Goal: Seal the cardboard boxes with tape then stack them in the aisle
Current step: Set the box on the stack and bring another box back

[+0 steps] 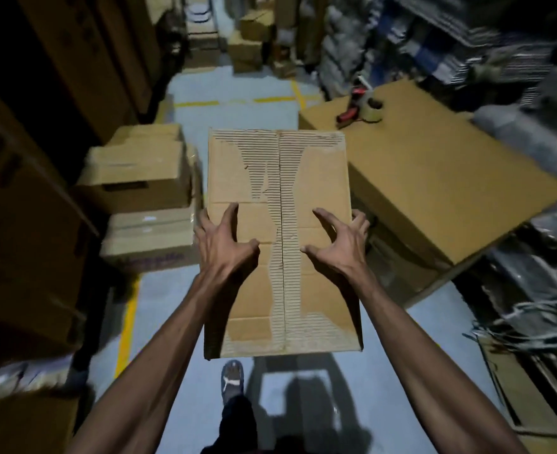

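Note:
I hold a closed cardboard box point(316, 178) above the aisle floor. Its top paper is torn along the centre seam, baring the corrugation. My left hand point(223, 239) grips its left edge, fingers over the side and thumb spread on top. My right hand point(342, 239) grips the right edge the same way. A red tape dispenser point(360, 108) with a roll of tape lies on a large flat carton point(434, 178) to the right. A stack of smaller boxes point(146, 198) stands on the left of the aisle.
Tall cartons point(25, 204) line the left side and packed shelving point(467, 34) the right. More boxes point(251, 44) sit at the far end of the aisle. Yellow floor lines point(128, 326) mark the grey floor. My foot point(233, 378) is under the box.

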`<state>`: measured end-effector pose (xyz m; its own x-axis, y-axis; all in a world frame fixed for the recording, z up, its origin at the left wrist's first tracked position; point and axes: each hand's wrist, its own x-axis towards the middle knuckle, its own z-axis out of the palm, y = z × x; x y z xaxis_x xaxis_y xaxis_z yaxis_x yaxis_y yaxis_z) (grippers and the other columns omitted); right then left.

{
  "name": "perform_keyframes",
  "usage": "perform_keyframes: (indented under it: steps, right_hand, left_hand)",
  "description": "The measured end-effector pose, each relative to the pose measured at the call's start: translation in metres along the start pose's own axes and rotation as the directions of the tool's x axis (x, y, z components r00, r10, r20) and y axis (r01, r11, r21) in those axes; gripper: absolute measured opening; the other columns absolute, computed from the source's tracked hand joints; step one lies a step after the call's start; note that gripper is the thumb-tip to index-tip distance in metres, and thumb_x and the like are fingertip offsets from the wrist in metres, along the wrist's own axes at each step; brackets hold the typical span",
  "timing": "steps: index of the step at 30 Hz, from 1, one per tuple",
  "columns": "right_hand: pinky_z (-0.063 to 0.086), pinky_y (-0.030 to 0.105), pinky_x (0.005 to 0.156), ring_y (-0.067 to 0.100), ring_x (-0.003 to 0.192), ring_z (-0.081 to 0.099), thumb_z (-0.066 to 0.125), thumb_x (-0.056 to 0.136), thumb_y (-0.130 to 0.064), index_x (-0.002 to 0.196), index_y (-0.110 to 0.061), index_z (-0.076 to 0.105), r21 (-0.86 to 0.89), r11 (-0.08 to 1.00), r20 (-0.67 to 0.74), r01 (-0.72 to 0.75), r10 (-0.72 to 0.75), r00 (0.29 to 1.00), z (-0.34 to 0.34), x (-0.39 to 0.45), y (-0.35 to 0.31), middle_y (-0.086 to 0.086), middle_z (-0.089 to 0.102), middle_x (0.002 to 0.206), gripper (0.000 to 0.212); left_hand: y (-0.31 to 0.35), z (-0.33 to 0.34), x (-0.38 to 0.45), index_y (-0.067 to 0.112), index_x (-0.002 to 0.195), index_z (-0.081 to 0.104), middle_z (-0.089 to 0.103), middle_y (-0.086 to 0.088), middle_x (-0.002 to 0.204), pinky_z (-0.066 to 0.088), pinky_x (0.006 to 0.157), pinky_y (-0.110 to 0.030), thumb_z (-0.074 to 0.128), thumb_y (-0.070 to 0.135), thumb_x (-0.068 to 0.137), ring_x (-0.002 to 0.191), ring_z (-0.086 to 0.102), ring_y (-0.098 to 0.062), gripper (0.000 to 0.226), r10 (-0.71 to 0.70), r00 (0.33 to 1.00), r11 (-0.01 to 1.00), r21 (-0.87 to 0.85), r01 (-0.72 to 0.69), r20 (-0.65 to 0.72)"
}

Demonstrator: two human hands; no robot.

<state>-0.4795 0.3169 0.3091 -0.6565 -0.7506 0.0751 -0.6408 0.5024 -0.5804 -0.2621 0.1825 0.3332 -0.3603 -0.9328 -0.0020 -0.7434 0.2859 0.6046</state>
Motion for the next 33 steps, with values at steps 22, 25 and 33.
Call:
perform_keyframes:
  steps: [22,25,33]
  right_hand:
    - [0.033,0.044,0.107,0.037,0.134,0.027,0.078,0.066,-0.08,0.146,-0.05,0.053,-0.053,0.843,-0.488,-0.535,0.445,0.751,-0.188,0.239,0.1,0.01,0.033,0.129,0.088]
    - [0.033,0.045,0.106,0.037,0.132,0.028,0.077,0.067,-0.081,0.146,-0.05,0.052,-0.02,0.818,-0.472,-0.574,0.499,0.727,-0.199,0.269,0.146,0.009,0.033,0.127,0.089]
    - [0.038,0.046,0.105,0.037,0.129,0.03,0.077,0.071,-0.077,0.148,-0.051,0.05,0.035,0.774,-0.381,-0.632,0.595,0.708,-0.222,0.372,0.267,0.008,0.032,0.123,0.086]
  left_hand:
    - [0.338,0.143,0.33,0.037,0.154,0.042,0.033,-0.029,0.152,0.038,0.112,-0.054,0.072,0.057,0.072,0.14,0.033,-0.05,0.089,0.625,0.663,0.77,-0.184,-0.611,0.413]
    - [0.383,0.185,0.353,0.037,0.154,0.041,0.035,-0.029,0.155,0.04,0.112,-0.054,0.068,0.058,0.068,0.141,0.035,-0.049,0.092,0.629,0.619,0.754,-0.176,-0.633,0.471]
    - [0.498,0.303,0.44,0.035,0.153,0.044,0.04,-0.027,0.145,0.043,0.107,-0.052,0.068,0.058,0.069,0.133,0.042,-0.05,0.09,0.591,0.525,0.704,-0.074,-0.706,0.612]
